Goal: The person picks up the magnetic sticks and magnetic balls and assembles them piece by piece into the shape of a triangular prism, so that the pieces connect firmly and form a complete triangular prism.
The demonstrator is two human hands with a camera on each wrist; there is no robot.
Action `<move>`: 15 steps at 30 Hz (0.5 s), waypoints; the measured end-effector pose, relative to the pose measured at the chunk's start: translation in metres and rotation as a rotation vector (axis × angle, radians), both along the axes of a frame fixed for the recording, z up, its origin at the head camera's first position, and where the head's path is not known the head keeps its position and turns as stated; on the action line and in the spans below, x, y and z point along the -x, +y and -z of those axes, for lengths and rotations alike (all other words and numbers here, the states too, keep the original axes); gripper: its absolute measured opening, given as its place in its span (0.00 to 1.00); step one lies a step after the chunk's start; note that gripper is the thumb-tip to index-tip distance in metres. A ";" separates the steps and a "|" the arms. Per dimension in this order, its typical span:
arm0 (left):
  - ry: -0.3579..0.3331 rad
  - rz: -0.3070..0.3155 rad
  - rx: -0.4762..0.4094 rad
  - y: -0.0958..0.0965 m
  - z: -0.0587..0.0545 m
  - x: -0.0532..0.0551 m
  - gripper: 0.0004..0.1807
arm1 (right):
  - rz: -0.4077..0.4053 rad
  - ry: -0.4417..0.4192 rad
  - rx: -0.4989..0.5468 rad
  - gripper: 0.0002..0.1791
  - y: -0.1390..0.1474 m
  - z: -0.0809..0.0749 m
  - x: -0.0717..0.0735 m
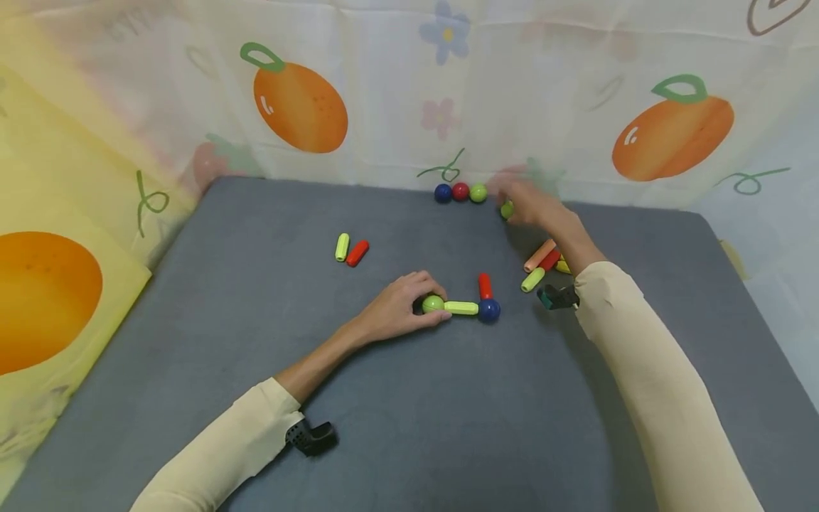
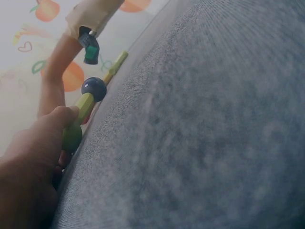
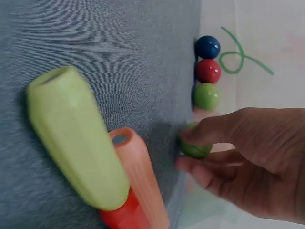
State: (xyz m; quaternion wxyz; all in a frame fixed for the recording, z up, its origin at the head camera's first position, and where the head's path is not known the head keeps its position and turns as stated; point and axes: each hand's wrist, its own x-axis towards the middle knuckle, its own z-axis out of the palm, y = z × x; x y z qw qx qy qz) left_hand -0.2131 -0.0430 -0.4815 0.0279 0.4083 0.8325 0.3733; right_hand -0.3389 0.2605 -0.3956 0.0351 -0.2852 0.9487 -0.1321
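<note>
My left hand (image 1: 404,304) holds a green ball (image 1: 433,304) between thumb and fingers, low over the grey table. From that ball a yellow-green stick (image 1: 461,308) runs right to a dark blue ball (image 1: 489,310), and a red stick (image 1: 485,286) points away from the blue ball. At the table's far edge, my right hand (image 1: 527,204) pinches another green ball (image 3: 196,143) with thumb and fingers. Just left of it, a blue ball (image 1: 443,193), a red ball (image 1: 461,191) and a green ball (image 1: 478,193) sit in a row.
Below my right wrist lie an orange stick (image 1: 539,255), a red stick (image 1: 550,259), a yellow-green stick (image 3: 76,138) and a yellow piece (image 1: 563,267). A yellow-green stick (image 1: 342,247) and a red stick (image 1: 357,253) rest farther left. A printed cloth (image 1: 384,85) hangs behind the table.
</note>
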 end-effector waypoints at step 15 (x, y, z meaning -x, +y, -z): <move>0.021 -0.014 0.002 -0.003 -0.001 -0.001 0.11 | 0.163 -0.409 0.063 0.16 -0.049 0.001 -0.088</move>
